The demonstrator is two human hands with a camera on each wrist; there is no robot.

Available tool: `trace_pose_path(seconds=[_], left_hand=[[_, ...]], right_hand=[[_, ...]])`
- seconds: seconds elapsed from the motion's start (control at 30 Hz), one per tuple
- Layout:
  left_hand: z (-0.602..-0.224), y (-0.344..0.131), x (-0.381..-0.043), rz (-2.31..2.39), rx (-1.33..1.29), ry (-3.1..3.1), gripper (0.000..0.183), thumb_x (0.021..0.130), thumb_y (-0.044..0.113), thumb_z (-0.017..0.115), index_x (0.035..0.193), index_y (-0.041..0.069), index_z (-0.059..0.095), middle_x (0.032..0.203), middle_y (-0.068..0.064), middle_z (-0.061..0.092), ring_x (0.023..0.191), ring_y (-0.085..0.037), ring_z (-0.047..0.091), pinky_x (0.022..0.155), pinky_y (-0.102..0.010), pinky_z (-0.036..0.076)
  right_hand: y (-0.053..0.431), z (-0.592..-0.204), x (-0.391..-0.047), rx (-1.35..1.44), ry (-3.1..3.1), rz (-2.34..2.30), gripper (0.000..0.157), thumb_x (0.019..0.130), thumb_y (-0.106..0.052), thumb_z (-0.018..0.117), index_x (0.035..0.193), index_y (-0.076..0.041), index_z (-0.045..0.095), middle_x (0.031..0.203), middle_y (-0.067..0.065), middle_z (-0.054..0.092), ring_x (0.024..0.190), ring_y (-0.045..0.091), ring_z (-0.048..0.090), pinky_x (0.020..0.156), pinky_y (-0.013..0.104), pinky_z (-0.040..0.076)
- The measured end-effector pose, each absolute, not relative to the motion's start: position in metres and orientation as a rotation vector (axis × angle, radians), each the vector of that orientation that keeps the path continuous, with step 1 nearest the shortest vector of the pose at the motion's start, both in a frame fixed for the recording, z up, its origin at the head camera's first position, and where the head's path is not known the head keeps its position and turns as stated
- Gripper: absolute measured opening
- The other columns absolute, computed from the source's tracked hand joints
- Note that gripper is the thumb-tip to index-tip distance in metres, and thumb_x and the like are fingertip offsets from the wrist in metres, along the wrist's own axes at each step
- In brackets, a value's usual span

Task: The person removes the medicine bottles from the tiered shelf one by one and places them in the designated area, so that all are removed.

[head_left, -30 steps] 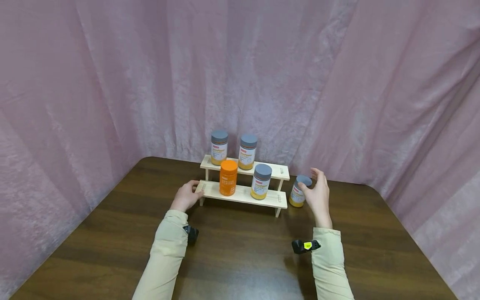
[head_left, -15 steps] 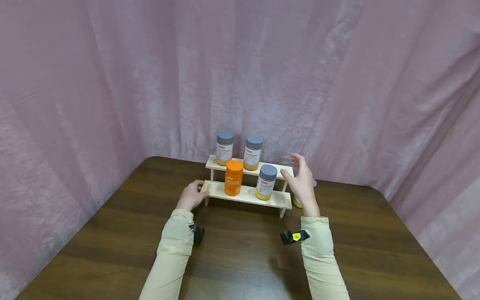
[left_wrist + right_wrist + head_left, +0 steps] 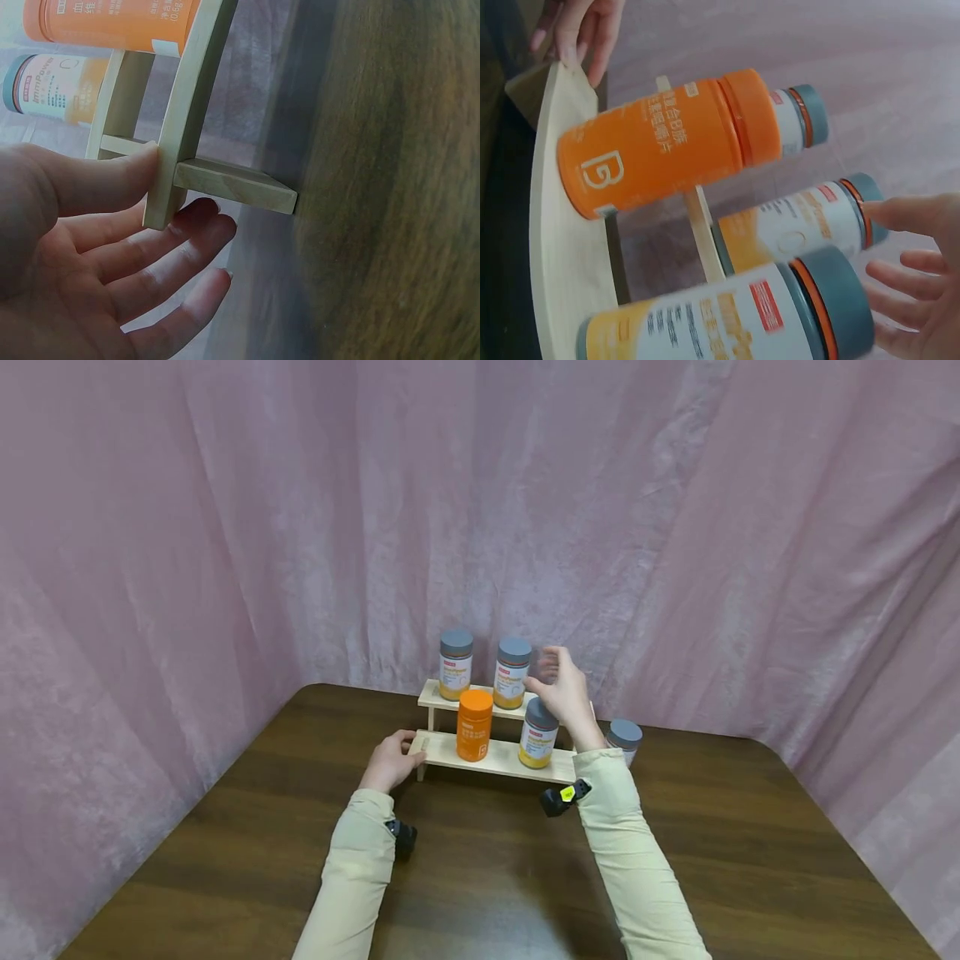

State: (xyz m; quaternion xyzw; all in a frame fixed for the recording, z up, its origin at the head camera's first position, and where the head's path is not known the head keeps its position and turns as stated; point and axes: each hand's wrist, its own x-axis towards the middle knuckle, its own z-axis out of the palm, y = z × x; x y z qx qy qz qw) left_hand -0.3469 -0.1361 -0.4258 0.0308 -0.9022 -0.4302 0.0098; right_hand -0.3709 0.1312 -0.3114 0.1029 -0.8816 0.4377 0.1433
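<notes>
- Four grey-lidded jars [image 3: 455, 670], one orange jar [image 3: 475, 727], about mid-frame: contents hidden
- Left hand [image 3: 390, 762] pinches wooden rack [image 3: 506, 758]
- Right hand [image 3: 566, 693] loosely spread near upper right jar [image 3: 511, 681]

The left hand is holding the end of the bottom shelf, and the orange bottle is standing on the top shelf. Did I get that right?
Not quite: the orange bottle stands on the bottom shelf, not the top shelf. The head view shows it. The left hand is holding that lower shelf's end.

Left hand [image 3: 390, 762] gripping wooden shelf [image 3: 504, 758], right hand [image 3: 566, 693] beside grey-lidded jar [image 3: 512, 677]
</notes>
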Motion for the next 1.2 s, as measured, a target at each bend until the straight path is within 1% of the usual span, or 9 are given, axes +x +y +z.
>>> trace_pose_path(seconds=[0.1, 0.27, 0.33, 0.43, 0.57, 0.73, 1.0, 1.2], left_hand=[[-0.426, -0.137, -0.346, -1.348, 0.091, -2.805, 0.05, 0.092, 0.014, 0.063, 0.136, -0.004, 0.049, 0.124, -0.028, 0.06, 0.109, -0.037, 0.06, 0.092, -0.046, 0.048], [-0.426, -0.141, -0.347, -1.351, 0.094, -2.79, 0.049, 0.092, 0.014, 0.063, 0.136, -0.003, 0.049, 0.123, -0.027, 0.061, 0.108, -0.036, 0.061, 0.091, -0.045, 0.048], [-0.425, -0.142, -0.348, -1.346, 0.089, -2.792, 0.049, 0.092, 0.014, 0.063, 0.136, -0.003, 0.049, 0.123, -0.027, 0.061, 0.108, -0.036, 0.061, 0.091, -0.045, 0.048], [-0.425, -0.143, -0.349, -1.336, 0.08, -2.797, 0.049, 0.092, 0.014, 0.063, 0.136, -0.004, 0.049, 0.123, -0.028, 0.061, 0.108, -0.036, 0.06, 0.091, -0.046, 0.048], [-0.424, -0.143, -0.349, -1.334, 0.079, -2.797, 0.049, 0.092, 0.014, 0.062, 0.136, -0.004, 0.049, 0.123, -0.028, 0.061, 0.109, -0.037, 0.06, 0.092, -0.046, 0.048], [-0.422, -0.142, -0.348, -1.339, 0.08, -2.791, 0.049, 0.092, 0.013, 0.062, 0.136, -0.004, 0.049, 0.123, -0.028, 0.061, 0.111, -0.037, 0.06, 0.094, -0.047, 0.047], [-0.422, -0.143, -0.351, -1.337, 0.09, -2.799, 0.05, 0.092, 0.015, 0.062, 0.136, -0.004, 0.049, 0.124, -0.028, 0.06, 0.111, -0.037, 0.059, 0.094, -0.047, 0.047], [-0.422, -0.145, -0.353, -1.328, 0.097, -2.806, 0.05, 0.092, 0.015, 0.062, 0.137, -0.003, 0.049, 0.126, -0.028, 0.06, 0.113, -0.037, 0.058, 0.095, -0.047, 0.046]], right_hand=[[0.12, -0.309, -0.378, 0.267, -2.541, 1.239, 0.067, 0.088, -0.024, 0.071, 0.142, -0.003, 0.037, 0.136, 0.021, 0.054, 0.123, 0.037, 0.055, 0.102, 0.048, 0.046], [0.104, -0.302, -0.389, 0.23, -2.615, 1.207, 0.079, 0.088, -0.035, 0.071, 0.147, -0.003, 0.029, 0.143, 0.022, 0.049, 0.125, 0.037, 0.054, 0.101, 0.047, 0.046], [0.1, -0.3, -0.392, 0.218, -2.635, 1.204, 0.081, 0.088, -0.035, 0.07, 0.149, -0.003, 0.027, 0.144, 0.023, 0.048, 0.125, 0.037, 0.054, 0.101, 0.047, 0.046], [0.096, -0.298, -0.396, 0.197, -2.654, 1.205, 0.08, 0.089, -0.034, 0.069, 0.15, -0.004, 0.027, 0.144, 0.023, 0.049, 0.126, 0.037, 0.054, 0.103, 0.048, 0.045], [0.092, -0.3, -0.4, 0.176, -2.643, 1.217, 0.074, 0.09, -0.031, 0.068, 0.148, -0.005, 0.031, 0.14, 0.023, 0.052, 0.126, 0.037, 0.054, 0.104, 0.048, 0.045], [0.092, -0.301, -0.401, 0.181, -2.597, 1.22, 0.066, 0.09, -0.027, 0.069, 0.142, -0.004, 0.035, 0.136, 0.024, 0.054, 0.122, 0.037, 0.057, 0.1, 0.047, 0.047], [0.099, -0.289, -0.393, 0.182, -2.502, 1.233, 0.065, 0.09, -0.026, 0.069, 0.142, -0.004, 0.035, 0.135, 0.023, 0.056, 0.117, 0.035, 0.06, 0.096, 0.045, 0.05], [0.112, -0.277, -0.38, 0.19, -2.395, 1.253, 0.065, 0.09, -0.022, 0.069, 0.143, -0.003, 0.036, 0.135, 0.025, 0.056, 0.119, 0.037, 0.058, 0.097, 0.047, 0.049]])
